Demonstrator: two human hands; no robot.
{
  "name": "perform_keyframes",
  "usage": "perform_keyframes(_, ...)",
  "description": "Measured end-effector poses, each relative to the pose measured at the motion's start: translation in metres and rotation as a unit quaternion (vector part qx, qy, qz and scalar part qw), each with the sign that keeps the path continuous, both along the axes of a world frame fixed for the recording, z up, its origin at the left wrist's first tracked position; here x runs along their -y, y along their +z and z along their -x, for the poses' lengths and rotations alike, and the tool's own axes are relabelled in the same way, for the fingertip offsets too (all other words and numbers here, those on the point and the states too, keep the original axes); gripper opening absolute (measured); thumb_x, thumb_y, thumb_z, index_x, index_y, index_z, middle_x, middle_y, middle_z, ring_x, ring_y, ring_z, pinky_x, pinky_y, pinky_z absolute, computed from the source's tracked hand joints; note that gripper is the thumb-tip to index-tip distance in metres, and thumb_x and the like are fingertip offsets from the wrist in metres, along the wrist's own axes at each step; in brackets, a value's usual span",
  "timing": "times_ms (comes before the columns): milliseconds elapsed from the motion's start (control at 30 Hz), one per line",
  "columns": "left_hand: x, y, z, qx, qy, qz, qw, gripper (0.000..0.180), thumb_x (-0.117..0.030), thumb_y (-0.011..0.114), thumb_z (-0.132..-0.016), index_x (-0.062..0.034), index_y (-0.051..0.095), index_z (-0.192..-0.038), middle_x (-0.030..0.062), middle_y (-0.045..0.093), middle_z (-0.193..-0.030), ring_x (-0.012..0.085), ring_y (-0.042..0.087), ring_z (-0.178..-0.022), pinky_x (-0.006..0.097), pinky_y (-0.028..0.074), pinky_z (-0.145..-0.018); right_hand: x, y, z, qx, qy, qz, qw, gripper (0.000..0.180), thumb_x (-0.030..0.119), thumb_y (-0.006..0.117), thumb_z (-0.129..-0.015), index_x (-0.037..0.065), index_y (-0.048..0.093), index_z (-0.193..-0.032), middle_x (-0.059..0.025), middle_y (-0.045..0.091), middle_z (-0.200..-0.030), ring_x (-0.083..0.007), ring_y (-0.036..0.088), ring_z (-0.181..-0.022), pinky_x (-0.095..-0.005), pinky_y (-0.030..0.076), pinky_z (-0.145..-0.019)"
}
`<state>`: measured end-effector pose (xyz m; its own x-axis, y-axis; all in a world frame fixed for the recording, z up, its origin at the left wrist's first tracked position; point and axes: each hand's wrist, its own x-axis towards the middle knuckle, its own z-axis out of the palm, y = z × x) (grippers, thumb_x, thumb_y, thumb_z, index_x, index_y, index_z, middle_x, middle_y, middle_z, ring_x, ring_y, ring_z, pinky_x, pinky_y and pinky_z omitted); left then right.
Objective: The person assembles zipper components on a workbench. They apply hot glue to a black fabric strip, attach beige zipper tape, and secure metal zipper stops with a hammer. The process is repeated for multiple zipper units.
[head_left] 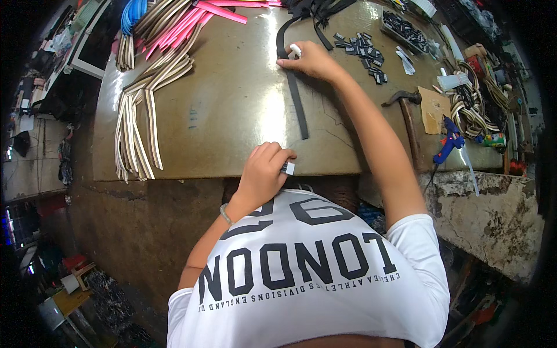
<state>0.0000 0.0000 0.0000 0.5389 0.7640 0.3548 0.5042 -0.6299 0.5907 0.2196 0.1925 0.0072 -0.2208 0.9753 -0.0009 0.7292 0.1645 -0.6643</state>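
Observation:
My right hand point(315, 61) is over the far middle of the table, its fingers pinching a flat black strap point(297, 107). One finger on that hand has a white wrap point(296, 50). The strap's loose end trails toward me along the tabletop, while its other part curves away to the far edge. Close to the near table edge, my left hand point(262, 172) is closed around a small silver-and-dark metal piece point(289, 169), which looks like a buckle. Most of this piece is hidden by the fingers. Similar small dark buckles point(365, 52) lie scattered to the right of my right hand.
A tray of buckles point(404, 32) stands at the far right. Nearer are a hammer point(411, 127), cardboard point(433, 110) and a blue glue gun point(448, 141). Striped straps point(136, 130) hang over the table's left front edge, with pink strips point(188, 26) and more black straps point(322, 7) farther back.

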Motion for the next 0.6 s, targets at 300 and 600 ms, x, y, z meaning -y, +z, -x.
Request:
perform_keyframes(300, -0.037, 0.015, -0.022, -0.055, 0.098, -0.002, 0.994, 0.027, -0.027, 0.068, -0.085, -0.016, 0.07, -0.11, 0.0076, 0.054, -0.08, 0.0248, 0.051, -0.078, 0.038, 0.039, -0.072, 0.125, 0.02, -0.041, -0.043, -0.189, -0.048, 0.98, 0.041, 0.04, 0.061, -0.094, 0.0, 0.062, -0.087, -0.0171, 0.062, -0.075, -0.0268, 0.059, -0.066, -0.0399, 0.046, -0.062)
perform_keyframes(600, -0.023, 0.024, -0.001, -0.135, 0.047, 0.007, 0.99, 0.045, -0.036, 0.073, -0.077, -0.0235, 0.066, -0.12, 0.0097, 0.05, -0.094, 0.0268, 0.047, -0.089, 0.038, 0.035, -0.079, 0.335, 0.01, -0.213, -0.004, -0.597, -0.134, 0.791, 0.047, 0.033, 0.075, -0.087, -0.003, 0.064, -0.115, -0.0114, 0.067, -0.107, -0.019, 0.061, -0.098, -0.0322, 0.046, -0.09)
